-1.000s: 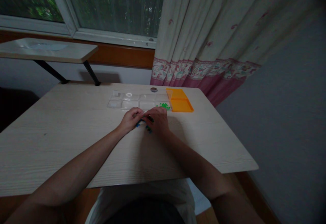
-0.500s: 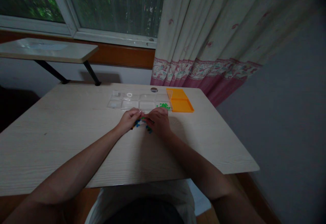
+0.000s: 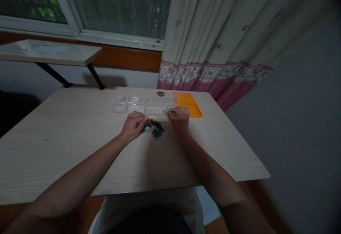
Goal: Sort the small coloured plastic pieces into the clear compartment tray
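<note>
A loose pile of tiny blue, green and dark brown pieces (image 3: 157, 133) lies on the table between my hands. My left hand (image 3: 132, 126) rests at the pile's left edge, fingers curled and thumb against the forefinger; whatever they hold is too small to make out. Over the right front compartment of a clear divided plastic box (image 3: 153, 110) is my right hand (image 3: 180, 119), its thumb and fingertips pinched together. Small green pieces (image 3: 167, 110) show in that compartment around the fingertips, partly covered by the hand. Whether the pinch holds a piece is hidden.
An orange tray (image 3: 195, 110) stands against the box's right end. A small round dark object (image 3: 161, 94) lies behind the box. At the back left a raised shelf (image 3: 80, 54) stands on black legs. The curtain (image 3: 202, 71) hangs behind the table (image 3: 112, 163).
My right hand has moved from the pile to the right and away from me, over the green pieces' compartment. More of the pile now shows. My left hand has stayed nearly in place.
</note>
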A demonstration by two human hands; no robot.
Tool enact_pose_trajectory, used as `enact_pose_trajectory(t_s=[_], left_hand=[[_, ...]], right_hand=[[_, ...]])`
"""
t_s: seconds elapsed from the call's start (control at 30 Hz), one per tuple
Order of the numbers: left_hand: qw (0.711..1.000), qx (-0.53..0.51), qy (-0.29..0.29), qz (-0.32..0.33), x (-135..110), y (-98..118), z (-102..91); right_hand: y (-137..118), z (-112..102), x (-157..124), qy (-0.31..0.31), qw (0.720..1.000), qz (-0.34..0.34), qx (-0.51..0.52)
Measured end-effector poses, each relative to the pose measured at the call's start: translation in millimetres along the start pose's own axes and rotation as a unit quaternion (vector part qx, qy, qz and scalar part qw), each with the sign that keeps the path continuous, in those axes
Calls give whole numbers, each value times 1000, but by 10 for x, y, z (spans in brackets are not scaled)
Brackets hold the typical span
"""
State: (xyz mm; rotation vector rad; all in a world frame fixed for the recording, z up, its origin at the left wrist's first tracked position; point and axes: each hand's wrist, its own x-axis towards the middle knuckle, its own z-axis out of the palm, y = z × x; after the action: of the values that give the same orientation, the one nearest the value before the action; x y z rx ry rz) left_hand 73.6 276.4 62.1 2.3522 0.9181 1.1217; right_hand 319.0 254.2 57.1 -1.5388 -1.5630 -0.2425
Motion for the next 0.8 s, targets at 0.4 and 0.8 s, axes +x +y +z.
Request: enact_pose_trajectory(t_s=[0.4,0.8], left_hand=[[999,53,-5,-2,-3,-76,-45],[999,54,-2,-6,8,-108,-39]], right_hand=[[553,55,92,88,980,169,-54],[604,72,96,87,977,186,-59]])
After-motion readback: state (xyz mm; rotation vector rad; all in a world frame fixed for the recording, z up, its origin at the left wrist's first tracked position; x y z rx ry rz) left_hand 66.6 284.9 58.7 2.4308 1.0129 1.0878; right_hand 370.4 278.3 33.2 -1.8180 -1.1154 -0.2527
